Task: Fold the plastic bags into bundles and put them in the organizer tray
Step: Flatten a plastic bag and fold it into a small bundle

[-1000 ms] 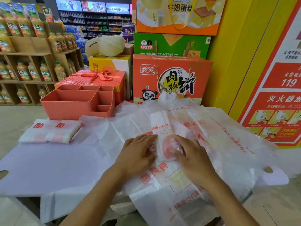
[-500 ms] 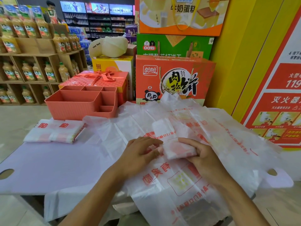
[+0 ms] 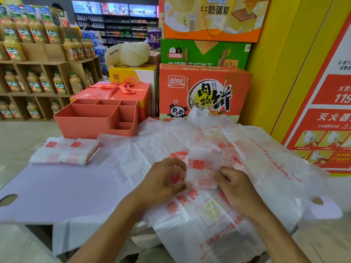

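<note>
Hands meet over the heap. The left hand curls onto the left edge of a small folded bundle, and the right hand pinches its lower right corner. Both are closed on it, and it stands tilted up between them with the red print facing us.

It looks nearly weightless: thin film, soft and slick. I'd guess the layers want to spring open the moment pressure eases. Holding it across the folded edges, thumb on one face and fingers behind, seems the safest grip.

Beneath it sprawls the loose pile of plastic bags, covering the right side of the lilac table. Two finished bundles lie side by side at the left, just in front of the coral organizer tray.

A second ago both palms were pressing the packet flat against the heap. Half a second ago the fingers were turning its near end over. Now it is raised on edge, squared up between the two hands.
</note>
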{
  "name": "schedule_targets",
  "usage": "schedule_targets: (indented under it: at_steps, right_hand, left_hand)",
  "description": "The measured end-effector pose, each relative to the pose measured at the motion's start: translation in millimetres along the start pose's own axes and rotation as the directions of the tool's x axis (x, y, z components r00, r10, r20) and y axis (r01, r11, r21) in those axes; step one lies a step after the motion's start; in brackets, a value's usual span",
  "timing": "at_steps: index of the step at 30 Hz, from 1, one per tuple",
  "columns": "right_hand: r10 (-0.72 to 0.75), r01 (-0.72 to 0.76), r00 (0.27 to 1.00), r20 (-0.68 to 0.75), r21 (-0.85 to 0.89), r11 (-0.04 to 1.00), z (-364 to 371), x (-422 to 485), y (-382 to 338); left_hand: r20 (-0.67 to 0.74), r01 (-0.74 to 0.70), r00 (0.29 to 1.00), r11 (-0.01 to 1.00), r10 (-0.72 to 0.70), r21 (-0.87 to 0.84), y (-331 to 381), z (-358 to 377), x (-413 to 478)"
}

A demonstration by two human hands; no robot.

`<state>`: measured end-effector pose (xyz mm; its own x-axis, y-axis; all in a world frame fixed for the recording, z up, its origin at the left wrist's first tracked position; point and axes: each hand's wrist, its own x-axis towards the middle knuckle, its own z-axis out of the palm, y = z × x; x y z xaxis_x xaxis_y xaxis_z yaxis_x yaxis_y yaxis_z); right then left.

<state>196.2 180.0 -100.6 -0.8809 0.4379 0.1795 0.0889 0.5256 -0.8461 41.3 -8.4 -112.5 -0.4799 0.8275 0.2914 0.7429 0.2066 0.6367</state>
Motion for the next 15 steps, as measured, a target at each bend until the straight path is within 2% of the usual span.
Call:
schedule_targets:
  at_steps: [3,5,10,15]
  right_hand:
    - [0.031,-0.038,0.997,0.066,0.098,0.995,1,-2,-1]
    - [0.031,-0.040,0.996,0.088,0.094,0.995,1,-1,-2]
    - [0.037,-0.034,0.998,0.043,-0.065,0.997,4,5,5]
    - [-0.009,0.024,0.998,0.058,-0.268,0.963,9,8,13]
  left_hand:
    - [-0.024,-0.007,1.000,0.999,0.006,-0.034,0,1,0]
    - [-0.045,0.002,0.999,1.000,-0.003,-0.015,0,0,0]
    - [-0.070,0.037,0.997,0.997,-0.032,0.068,-3,2,1]
    - [-0.086,0.062,0.995,0.987,-0.049,0.151,-6,4,4]
